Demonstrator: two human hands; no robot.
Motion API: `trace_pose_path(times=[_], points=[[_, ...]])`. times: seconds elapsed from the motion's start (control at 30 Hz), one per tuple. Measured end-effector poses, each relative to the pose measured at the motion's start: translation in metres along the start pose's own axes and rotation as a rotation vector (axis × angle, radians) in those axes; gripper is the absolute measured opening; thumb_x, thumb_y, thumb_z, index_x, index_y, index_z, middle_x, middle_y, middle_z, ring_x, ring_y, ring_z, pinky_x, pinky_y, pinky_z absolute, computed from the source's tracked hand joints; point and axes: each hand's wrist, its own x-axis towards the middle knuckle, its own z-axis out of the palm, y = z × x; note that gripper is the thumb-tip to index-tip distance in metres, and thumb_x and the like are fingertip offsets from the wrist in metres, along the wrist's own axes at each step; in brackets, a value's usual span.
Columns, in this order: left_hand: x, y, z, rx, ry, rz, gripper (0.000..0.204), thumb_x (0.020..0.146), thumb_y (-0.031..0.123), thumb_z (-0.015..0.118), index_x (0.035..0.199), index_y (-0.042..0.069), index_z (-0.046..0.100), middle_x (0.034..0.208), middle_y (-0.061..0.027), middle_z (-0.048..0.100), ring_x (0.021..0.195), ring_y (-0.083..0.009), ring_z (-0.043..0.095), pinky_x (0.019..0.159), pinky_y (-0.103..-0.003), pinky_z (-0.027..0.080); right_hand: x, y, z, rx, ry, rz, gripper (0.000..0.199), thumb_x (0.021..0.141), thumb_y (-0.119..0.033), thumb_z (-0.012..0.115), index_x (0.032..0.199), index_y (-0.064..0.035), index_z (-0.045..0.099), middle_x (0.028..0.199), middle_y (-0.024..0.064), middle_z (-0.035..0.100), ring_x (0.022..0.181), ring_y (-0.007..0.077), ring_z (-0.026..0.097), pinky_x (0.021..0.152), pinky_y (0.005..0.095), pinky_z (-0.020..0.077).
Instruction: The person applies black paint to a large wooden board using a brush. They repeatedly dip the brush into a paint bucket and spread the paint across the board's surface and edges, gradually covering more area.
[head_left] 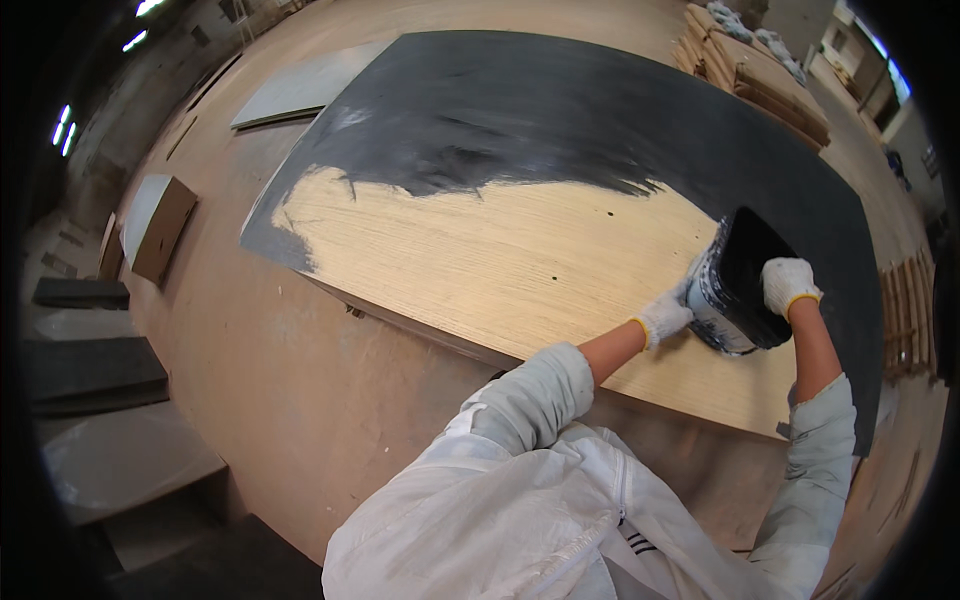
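A large wooden panel (470, 245) lies flat in front of me. Dark grey paint (540, 110) covers its far part and right side, with a ragged edge against the pale bare grain. Over the panel's right side I have a paint bucket (720, 315), white and smeared outside, black inside, its mouth tipped toward the right. My left hand (665, 315), in a white knitted glove, grips the bucket's left side. At the bucket's mouth, my gloved right hand (790, 283) is closed; whatever is in its fingers is hidden.
Grey-topped panels lie on the floor beyond the left edge, including a flat one (300, 88) and a block-like stack (160, 228). Dark and grey boards (95, 375) stand at lower left. Brown wrapped bundles (755, 75) are piled at far right, with wooden strips (908, 315) nearer.
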Motion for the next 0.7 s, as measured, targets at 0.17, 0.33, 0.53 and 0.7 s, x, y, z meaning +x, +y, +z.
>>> trace_pose_path(times=[0.17, 0.33, 0.53, 0.7], points=[[0.020, -0.035, 0.005, -0.112, 0.026, 0.042, 0.089, 0.085, -0.005, 0.056, 0.169, -0.005, 0.028, 0.152, -0.0249, 0.062, 0.138, -0.0297, 0.062, 0.115, -0.032, 0.049, 0.025, -0.010, -0.007, -0.108, -0.236, -0.010, 0.029, 0.091, -0.023, 0.076, 0.116, -0.0143, 0.085, 0.120, 0.0098, 0.082, 0.111, 0.0296, 0.080, 0.088, 0.0431, 0.0637], [0.005, -0.024, -0.002, -0.112, 0.017, 0.060, 0.087, 0.085, -0.007, 0.055, 0.168, -0.009, 0.027, 0.163, -0.0257, 0.052, 0.149, -0.0305, 0.053, 0.121, -0.034, 0.044, 0.052, 0.003, 0.012, -0.094, -0.221, -0.049, 0.031, 0.088, -0.024, 0.077, 0.116, -0.0123, 0.085, 0.123, 0.0123, 0.081, 0.114, 0.0319, 0.079, 0.091, 0.0434, 0.0639], [-0.060, 0.015, -0.026, 0.185, 0.146, -0.114, 0.076, 0.095, 0.005, 0.057, 0.168, -0.001, 0.036, 0.162, -0.0263, 0.052, 0.148, -0.0332, 0.054, 0.121, -0.034, 0.044, 0.008, 0.042, -0.008, 0.108, 0.026, 0.066, 0.019, 0.079, -0.016, 0.080, 0.096, -0.0102, 0.086, 0.108, 0.0181, 0.081, 0.104, 0.0368, 0.079, 0.088, 0.0443, 0.0641], [-0.110, -0.032, -0.078, -0.097, 0.255, -0.047, 0.065, 0.103, 0.010, 0.053, 0.167, 0.003, 0.040, 0.155, -0.0194, 0.062, 0.118, -0.0259, 0.071, 0.101, -0.036, 0.057, -0.029, 0.057, -0.013, 0.209, 0.238, 0.127, 0.024, 0.086, -0.009, 0.073, 0.106, -0.0113, 0.085, 0.109, 0.0175, 0.081, 0.105, 0.0365, 0.078, 0.092, 0.0437, 0.0619]])
